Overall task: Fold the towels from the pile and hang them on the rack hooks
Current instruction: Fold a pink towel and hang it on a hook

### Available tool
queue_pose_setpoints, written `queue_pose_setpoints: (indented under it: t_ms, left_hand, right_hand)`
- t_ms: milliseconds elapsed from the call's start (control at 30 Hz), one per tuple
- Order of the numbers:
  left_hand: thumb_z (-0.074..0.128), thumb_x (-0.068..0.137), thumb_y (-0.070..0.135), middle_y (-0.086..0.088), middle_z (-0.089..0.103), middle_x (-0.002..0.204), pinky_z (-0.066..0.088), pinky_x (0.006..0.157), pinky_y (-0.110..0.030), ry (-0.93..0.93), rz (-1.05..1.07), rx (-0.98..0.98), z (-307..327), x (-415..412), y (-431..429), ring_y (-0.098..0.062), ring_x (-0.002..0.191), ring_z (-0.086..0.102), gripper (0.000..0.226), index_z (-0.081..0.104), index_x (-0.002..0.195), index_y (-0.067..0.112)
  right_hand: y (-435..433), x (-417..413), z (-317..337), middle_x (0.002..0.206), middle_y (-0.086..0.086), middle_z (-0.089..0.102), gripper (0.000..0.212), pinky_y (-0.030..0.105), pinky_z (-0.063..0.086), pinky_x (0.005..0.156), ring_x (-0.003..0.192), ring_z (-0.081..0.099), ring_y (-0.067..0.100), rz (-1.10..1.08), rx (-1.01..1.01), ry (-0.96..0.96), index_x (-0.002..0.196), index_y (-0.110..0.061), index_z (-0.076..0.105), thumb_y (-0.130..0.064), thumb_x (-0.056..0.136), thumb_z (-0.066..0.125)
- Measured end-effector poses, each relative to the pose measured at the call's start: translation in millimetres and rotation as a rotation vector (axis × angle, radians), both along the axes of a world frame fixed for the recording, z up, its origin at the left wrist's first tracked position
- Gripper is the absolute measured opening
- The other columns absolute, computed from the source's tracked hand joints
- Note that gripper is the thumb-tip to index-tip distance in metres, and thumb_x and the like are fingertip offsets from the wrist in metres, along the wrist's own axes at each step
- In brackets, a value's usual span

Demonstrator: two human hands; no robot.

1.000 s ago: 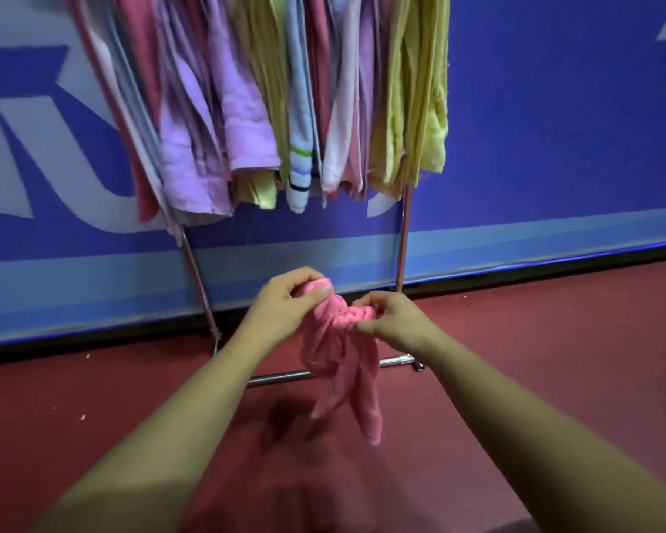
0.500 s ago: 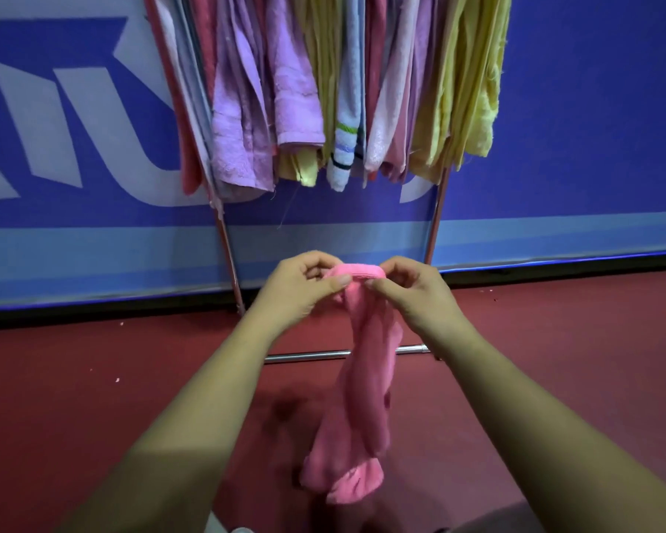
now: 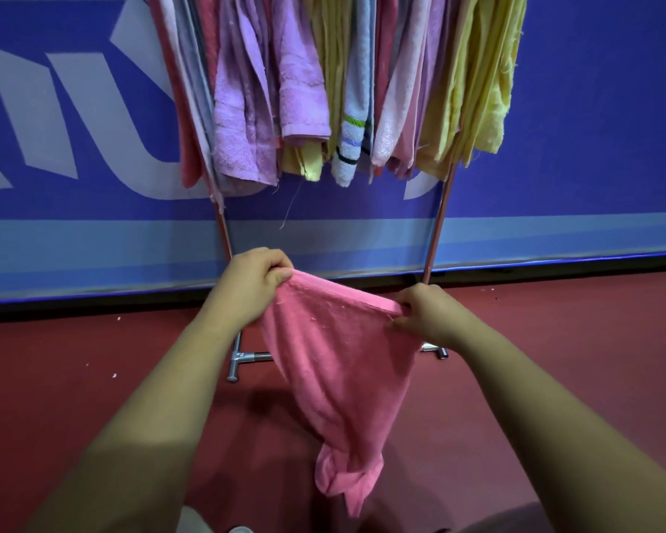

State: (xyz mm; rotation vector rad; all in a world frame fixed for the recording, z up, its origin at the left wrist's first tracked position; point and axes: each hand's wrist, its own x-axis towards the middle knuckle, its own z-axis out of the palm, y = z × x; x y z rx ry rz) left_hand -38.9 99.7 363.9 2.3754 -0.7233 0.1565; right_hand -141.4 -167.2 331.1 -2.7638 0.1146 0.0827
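Observation:
A pink towel [image 3: 339, 363] hangs in front of me, spread along its top edge and bunched at its lower end. My left hand [image 3: 252, 280] pinches the top left corner. My right hand [image 3: 425, 313] pinches the top right corner. Behind them stands the metal rack [image 3: 437, 232], with several purple, yellow, pink and striped blue towels [image 3: 304, 90] hanging from its top. The hooks are out of view above the frame.
The rack's base bar and foot [image 3: 239, 357] lie on the red floor [image 3: 74, 378] just behind the towel. A blue wall banner [image 3: 593, 148] with white lettering runs close behind the rack. No pile of towels shows in this view.
My hands have moved apart, and the pink towel's top edge has spread from a tight bunch into a wide span. The view has drawn closer to the rack.

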Motion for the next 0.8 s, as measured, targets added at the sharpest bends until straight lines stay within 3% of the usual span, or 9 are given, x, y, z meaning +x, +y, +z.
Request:
queue_pose_setpoints:
  t_ms: [133, 233, 367, 467, 567, 700, 800]
  left_hand:
    - [0.059, 0.092, 0.009, 0.0, 0.066, 0.085, 0.033, 0.072, -0.024, -0.014, 0.177, -0.051, 0.5, 10.1, 16.3, -0.017, 0.084, 0.057, 0.014, 0.064, 0.082, 0.018]
    - [0.054, 0.097, 0.016, -0.001, 0.06, 0.078, 0.032, 0.062, -0.032, 0.129, 0.248, -0.07, -2.7, 13.9, 26.2, -0.018, 0.077, 0.052, 0.016, 0.059, 0.082, 0.018]
    - [0.058, 0.096, 0.023, 0.001, 0.055, 0.069, 0.037, 0.063, -0.028, 0.294, 0.231, -0.127, -12.9, 17.7, 32.0, -0.016, 0.068, 0.047, 0.02, 0.059, 0.076, 0.021]
    - [0.067, 0.09, 0.02, -0.004, 0.06, 0.072, 0.04, 0.065, -0.028, 0.454, 0.18, -0.394, -13.4, 12.7, 26.4, -0.016, 0.065, 0.05, 0.01, 0.068, 0.081, 0.025]
    - [0.063, 0.092, 0.004, -0.005, 0.057, 0.065, 0.04, 0.054, -0.023, 0.658, 0.056, -0.665, -5.7, 2.1, 13.8, -0.013, 0.055, 0.049, 0.019, 0.071, 0.092, 0.021]
    - [0.062, 0.092, 0.0, -0.003, 0.07, 0.082, 0.054, 0.068, -0.025, 0.689, -0.059, -0.676, 2.6, -8.3, 3.5, -0.014, 0.078, 0.062, 0.017, 0.072, 0.097, 0.014]
    - [0.052, 0.094, -0.01, -0.008, 0.072, 0.101, 0.057, 0.079, -0.022, 0.728, -0.191, -0.663, 2.8, -12.3, 1.4, -0.015, 0.093, 0.069, 0.029, 0.066, 0.109, 0.01]
  right_hand:
    - [-20.8, 1.2, -9.8, 0.065, -0.001, 0.062, 0.02, 0.033, 0.047, 0.063, 0.069, 0.064, 0.022, -0.162, 0.12, -0.043, 0.07, -0.012, 0.064, -0.022, 0.081, 0.077]
    - [-27.9, 0.5, -9.9, 0.069, 0.002, 0.067, 0.015, 0.028, 0.045, 0.06, 0.067, 0.061, 0.015, -0.297, 0.281, -0.164, 0.074, -0.014, 0.069, -0.023, 0.083, 0.078]
    - [-24.7, 0.3, -7.8, 0.067, 0.001, 0.069, 0.008, 0.025, 0.047, 0.059, 0.059, 0.057, 0.007, -0.399, 0.603, -0.363, 0.079, -0.013, 0.075, -0.016, 0.087, 0.074]
    - [-16.7, 1.9, -2.6, 0.054, -0.004, 0.059, 0.01, 0.021, 0.039, 0.046, 0.047, 0.047, 0.009, -0.514, 0.766, -0.438, 0.08, -0.013, 0.074, -0.016, 0.089, 0.072]
    - [-9.3, 6.2, 1.2, 0.066, 0.006, 0.057, 0.011, 0.027, 0.044, 0.054, 0.052, 0.045, 0.016, -0.553, 0.935, -0.401, 0.091, -0.011, 0.073, -0.011, 0.095, 0.062]
    - [-6.3, 7.4, 1.5, 0.077, 0.007, 0.06, 0.016, 0.031, 0.048, 0.063, 0.061, 0.054, 0.016, -0.442, 0.731, -0.397, 0.111, -0.013, 0.062, -0.01, 0.096, 0.061]
    - [-6.2, 6.2, 5.4, 0.073, 0.004, 0.065, 0.009, 0.03, 0.046, 0.058, 0.054, 0.056, 0.011, -0.487, 0.732, -0.449, 0.098, -0.009, 0.063, -0.011, 0.091, 0.068]
